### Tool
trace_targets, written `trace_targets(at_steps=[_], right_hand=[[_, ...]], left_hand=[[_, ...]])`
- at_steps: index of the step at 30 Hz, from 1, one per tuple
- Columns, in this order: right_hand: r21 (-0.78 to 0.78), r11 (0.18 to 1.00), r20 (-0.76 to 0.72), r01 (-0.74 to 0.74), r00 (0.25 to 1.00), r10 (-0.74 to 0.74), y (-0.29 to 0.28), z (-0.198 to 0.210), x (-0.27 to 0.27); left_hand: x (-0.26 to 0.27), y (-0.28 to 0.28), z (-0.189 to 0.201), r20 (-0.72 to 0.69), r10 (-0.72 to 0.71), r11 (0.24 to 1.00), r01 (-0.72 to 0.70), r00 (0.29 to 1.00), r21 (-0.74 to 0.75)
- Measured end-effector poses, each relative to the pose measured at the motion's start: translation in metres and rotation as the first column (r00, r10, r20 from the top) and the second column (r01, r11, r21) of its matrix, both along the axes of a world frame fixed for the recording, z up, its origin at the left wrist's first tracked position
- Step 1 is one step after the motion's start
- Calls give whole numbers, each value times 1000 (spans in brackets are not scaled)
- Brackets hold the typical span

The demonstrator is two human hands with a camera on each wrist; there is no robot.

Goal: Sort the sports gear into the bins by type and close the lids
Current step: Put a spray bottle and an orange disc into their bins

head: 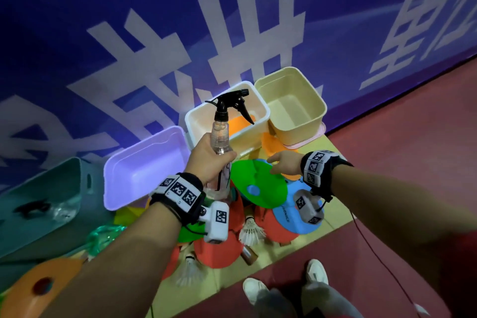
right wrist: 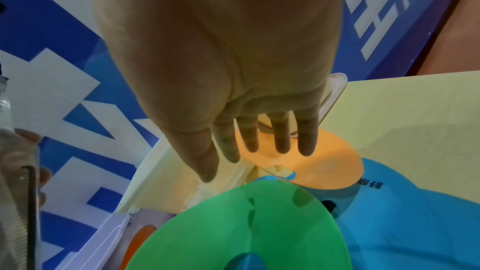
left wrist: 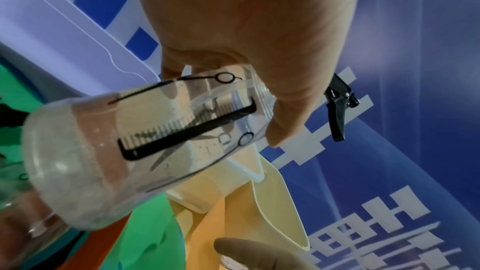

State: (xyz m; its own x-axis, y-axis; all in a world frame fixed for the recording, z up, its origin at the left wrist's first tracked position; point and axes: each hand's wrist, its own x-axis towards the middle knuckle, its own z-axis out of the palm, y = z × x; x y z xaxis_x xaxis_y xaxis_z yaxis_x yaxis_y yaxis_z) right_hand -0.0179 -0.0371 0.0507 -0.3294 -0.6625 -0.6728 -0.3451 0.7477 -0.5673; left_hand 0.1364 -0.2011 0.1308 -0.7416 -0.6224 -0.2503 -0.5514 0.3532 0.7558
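My left hand (head: 210, 160) grips a clear spray bottle (head: 220, 137) with a black trigger head, upright above the pile in front of the white bin (head: 192, 121). In the left wrist view the fingers wrap the bottle (left wrist: 145, 141), which bears a printed comb and scissors. My right hand (head: 281, 162) is open, fingers straight, over the far edge of a green disc cone (head: 260, 186). The right wrist view shows that hand (right wrist: 259, 100) above an orange disc (right wrist: 317, 167), with the green disc (right wrist: 246, 229) below. Whether it touches a disc I cannot tell.
Open bins line the blue wall: teal (head: 44, 188), purple (head: 144, 165), white with an orange disc inside, cream (head: 291, 103). Red discs (head: 219, 250), a blue disc (head: 289, 217), an orange disc (head: 38, 284) and shuttlecocks (head: 251, 232) lie on the yellow mat. My shoes (head: 254, 289) stand close by.
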Motion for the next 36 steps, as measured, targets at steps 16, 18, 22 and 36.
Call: trace_targets(at_steps=[16,18,22,36], right_hand=[[-164,986,-262,-3,964,-41,-13,58,-7],[-231,972,-280,29,955,-95,-13,74,2],[-384,919,-302,88,929,-215,-19,109,35],[-760,628,-37,167,954,-298,-95,202,276]], left_hand=[[45,13,23,-27,172,985,-173,985,-12],[55,12,29,-57,181,984,-181,982,2],[90,10,43,-120,201,979,-204,972,-15],[345,-33,72,-251,360,931,-365,898,27]])
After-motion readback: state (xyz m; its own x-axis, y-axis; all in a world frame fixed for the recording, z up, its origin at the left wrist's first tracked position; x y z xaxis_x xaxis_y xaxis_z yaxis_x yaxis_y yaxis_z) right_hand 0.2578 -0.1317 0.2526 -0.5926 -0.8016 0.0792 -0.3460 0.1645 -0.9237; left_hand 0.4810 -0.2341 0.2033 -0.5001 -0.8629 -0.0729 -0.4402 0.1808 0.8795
